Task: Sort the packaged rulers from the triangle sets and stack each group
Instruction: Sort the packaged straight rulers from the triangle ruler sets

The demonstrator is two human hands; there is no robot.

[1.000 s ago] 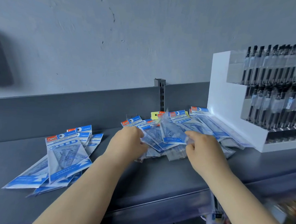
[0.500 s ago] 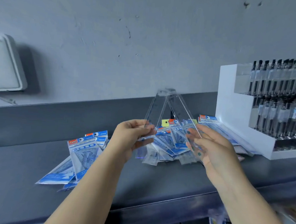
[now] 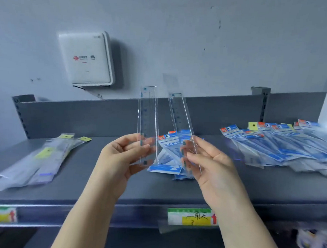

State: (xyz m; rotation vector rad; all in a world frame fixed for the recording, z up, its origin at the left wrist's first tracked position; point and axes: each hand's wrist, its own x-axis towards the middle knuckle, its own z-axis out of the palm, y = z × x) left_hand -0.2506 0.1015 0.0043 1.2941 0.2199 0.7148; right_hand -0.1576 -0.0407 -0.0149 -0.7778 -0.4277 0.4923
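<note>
Clear plastic sleeves with yellow tags form the ruler pile (image 3: 34, 158), lying at nine o'clock on the grey shelf (image 3: 91, 188), slanted and loosely fanned rather than squared. At twelve o'clock from that pile a white box (image 3: 86, 58) is fixed to the wall. The left hand (image 3: 119, 155) is held above the shelf, fingers curled, with a packaged ruler (image 3: 147, 123) pinched upright at its lower end. Just beside it, the right hand (image 3: 211, 164) is half open, and a second packaged ruler (image 3: 181, 121) is held between thumb and fingers, leaning slightly left at the top. The two rulers are apart, not touching. Behind and below them, at the centre of the shelf, a small heap of triangle sets (image 3: 168, 158) is seen, and at three o'clock a long unsorted spread (image 3: 283, 141) of blue-headed packs runs to the frame edge.

The step in hand is judged to be sorting: two rulers have been lifted clear and are not yet placed. The next move would call for both to be carried toward nine o'clock and laid flat on the ruler pile, aligned with it.

Open shelf is left between the ruler pile and the triangle sets, so a low path is available. The raised back panel (image 3: 102, 113) bounds the shelf at twelve o'clock; the front lip (image 3: 97, 215), with its price label (image 3: 191, 217), lies at six o'clock, where thin sleeves could slide off.
</note>
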